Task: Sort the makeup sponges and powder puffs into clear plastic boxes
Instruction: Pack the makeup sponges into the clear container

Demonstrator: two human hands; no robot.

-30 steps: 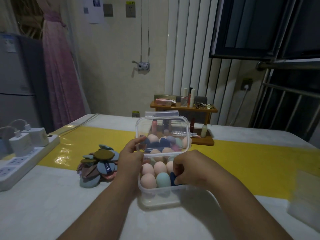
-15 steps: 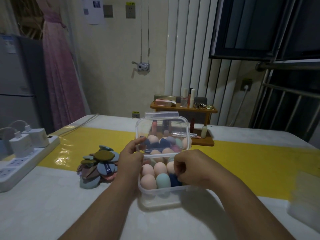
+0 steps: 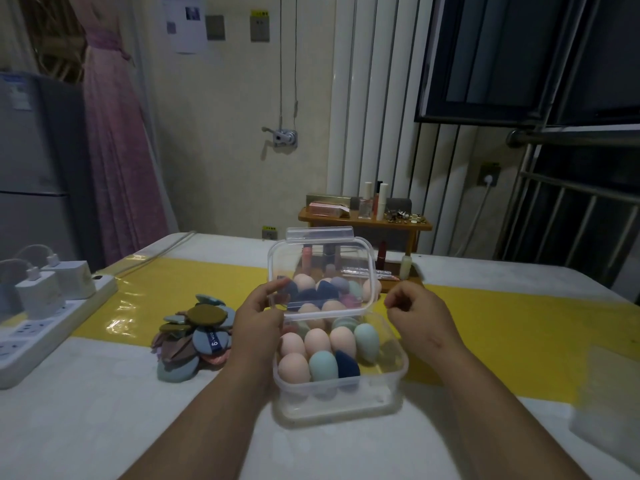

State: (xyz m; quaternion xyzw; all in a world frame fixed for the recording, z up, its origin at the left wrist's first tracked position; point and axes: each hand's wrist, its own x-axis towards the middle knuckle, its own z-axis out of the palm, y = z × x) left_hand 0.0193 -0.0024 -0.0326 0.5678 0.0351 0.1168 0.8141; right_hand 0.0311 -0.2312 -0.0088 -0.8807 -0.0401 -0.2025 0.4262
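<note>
A clear plastic box (image 3: 341,400) stands on the table in front of me, holding several egg-shaped makeup sponges (image 3: 317,341) in pink, teal and dark blue. Its hinged clear lid (image 3: 320,252) stands upright at the back. My left hand (image 3: 258,317) grips the lid's left edge, thumb on the front. My right hand (image 3: 415,313) hovers beside the box's right rim with fingers loosely curled, holding nothing. A heap of flat powder puffs (image 3: 188,336) in blue, brown and pink lies left of the box.
A white power strip (image 3: 52,323) with chargers sits at the left table edge. A wooden shelf (image 3: 363,220) with cosmetics stands behind the box. A yellow runner (image 3: 502,327) crosses the table. Another clear box (image 3: 609,407) shows blurred at the right edge.
My right hand has lifted out of the box, where it was at the dark blue sponge, and moved right to the rim. The left hand stays on the lid.
</note>
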